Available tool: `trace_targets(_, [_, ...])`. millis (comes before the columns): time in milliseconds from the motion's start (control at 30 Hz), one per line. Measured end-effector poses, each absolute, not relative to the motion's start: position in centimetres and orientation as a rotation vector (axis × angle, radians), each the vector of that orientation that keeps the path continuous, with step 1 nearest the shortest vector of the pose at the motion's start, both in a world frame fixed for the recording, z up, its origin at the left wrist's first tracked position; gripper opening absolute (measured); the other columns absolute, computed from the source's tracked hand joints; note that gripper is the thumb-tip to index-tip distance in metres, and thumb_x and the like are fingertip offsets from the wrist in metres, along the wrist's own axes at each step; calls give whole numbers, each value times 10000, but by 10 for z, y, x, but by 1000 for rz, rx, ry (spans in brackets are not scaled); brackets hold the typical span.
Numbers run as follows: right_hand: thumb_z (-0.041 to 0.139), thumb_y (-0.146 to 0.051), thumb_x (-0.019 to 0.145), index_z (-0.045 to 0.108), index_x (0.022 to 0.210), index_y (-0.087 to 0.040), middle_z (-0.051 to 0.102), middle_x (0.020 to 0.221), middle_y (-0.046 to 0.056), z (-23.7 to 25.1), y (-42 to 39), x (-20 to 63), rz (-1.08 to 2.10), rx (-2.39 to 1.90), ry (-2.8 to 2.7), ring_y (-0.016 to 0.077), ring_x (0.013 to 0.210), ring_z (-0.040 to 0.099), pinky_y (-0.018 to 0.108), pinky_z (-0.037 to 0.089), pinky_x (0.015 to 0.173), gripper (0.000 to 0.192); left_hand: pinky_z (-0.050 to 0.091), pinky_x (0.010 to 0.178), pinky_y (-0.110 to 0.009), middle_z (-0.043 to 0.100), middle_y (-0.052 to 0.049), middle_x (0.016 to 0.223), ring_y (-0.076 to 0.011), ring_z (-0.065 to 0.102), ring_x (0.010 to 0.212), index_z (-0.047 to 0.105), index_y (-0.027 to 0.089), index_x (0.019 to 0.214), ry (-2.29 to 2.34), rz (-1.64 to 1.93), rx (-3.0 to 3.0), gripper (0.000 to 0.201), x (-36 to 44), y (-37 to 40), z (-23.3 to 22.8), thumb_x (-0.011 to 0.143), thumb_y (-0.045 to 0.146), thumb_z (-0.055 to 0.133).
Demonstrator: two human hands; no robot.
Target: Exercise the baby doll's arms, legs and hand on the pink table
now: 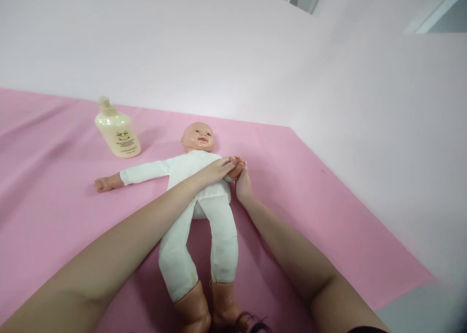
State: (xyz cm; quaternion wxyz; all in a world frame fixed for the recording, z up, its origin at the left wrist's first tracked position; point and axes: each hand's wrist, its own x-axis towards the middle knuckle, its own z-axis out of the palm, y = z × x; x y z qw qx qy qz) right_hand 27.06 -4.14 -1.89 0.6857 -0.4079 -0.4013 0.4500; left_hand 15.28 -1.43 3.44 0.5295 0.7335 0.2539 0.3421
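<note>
A baby doll point(199, 177) with a white cloth body lies on its back, head toward the far side. My left hand point(222, 168) reaches across its chest, fingers closed about the doll's hand point(239, 168). From the other side, my right hand point(243, 183) presses against that same small hand, which is partly hidden between my fingers. The doll's other arm point(146, 171) stretches out to the left. Its bare plastic feet are near the bottom edge of the view.
Beyond the outstretched arm stands a pump bottle point(118, 131) of pale yellow liquid, slightly blurred. Under everything is a pink cloth point(310, 201) on a white surface point(146, 41). Dark hair strands point(251, 321) show at the bottom.
</note>
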Motion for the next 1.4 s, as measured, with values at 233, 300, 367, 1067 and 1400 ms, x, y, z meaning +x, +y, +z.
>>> trace_targets(233, [369, -550, 903, 684, 1046, -219, 700, 1198, 26, -18, -41, 270, 1015, -907, -896, 168, 1243, 565, 364, 325, 1169, 479, 424, 986, -396, 699, -95, 1075, -270, 597, 1059, 652, 149, 1026, 608, 829, 1753, 588, 152, -15, 34, 838, 671, 458])
trace_targets(300, [368, -546, 907, 683, 1053, -220, 697, 1204, 26, -18, -42, 270, 1018, -912, -895, 165, 1248, 560, 358, 327, 1167, 476, 426, 984, -398, 697, -96, 1082, -274, 595, 1062, 651, 147, 1032, 613, 822, 1746, 594, 152, -15, 35, 834, 674, 460])
trace_targets(367, [375, -553, 904, 676, 1069, -222, 690, 1218, 23, -18, -42, 270, 1009, -918, -896, 167, 1253, 556, 366, 324, 1169, 477, 429, 980, -397, 696, -98, 1090, -274, 596, 1060, 649, 145, 1027, 622, 817, 1738, 599, 152, -15, 35, 830, 679, 462])
trace_targets(1067, [354, -494, 940, 670, 1107, -218, 692, 1214, 5, -21, -42, 273, 973, -953, -905, 172, 1262, 550, 381, 307, 1184, 451, 411, 991, -396, 690, -109, 1076, -270, 583, 1087, 631, 131, 1021, 540, 814, 1696, 609, 154, -13, 32, 827, 688, 481])
trace_targets(1400, [368, -548, 914, 678, 1089, -235, 679, 1238, 12, -25, -40, 275, 970, -945, -928, 179, 1282, 535, 400, 290, 1190, 474, 434, 944, -379, 682, -112, 1062, -261, 596, 1040, 616, 118, 998, 540, 805, 1724, 592, 155, -13, 31, 812, 672, 518])
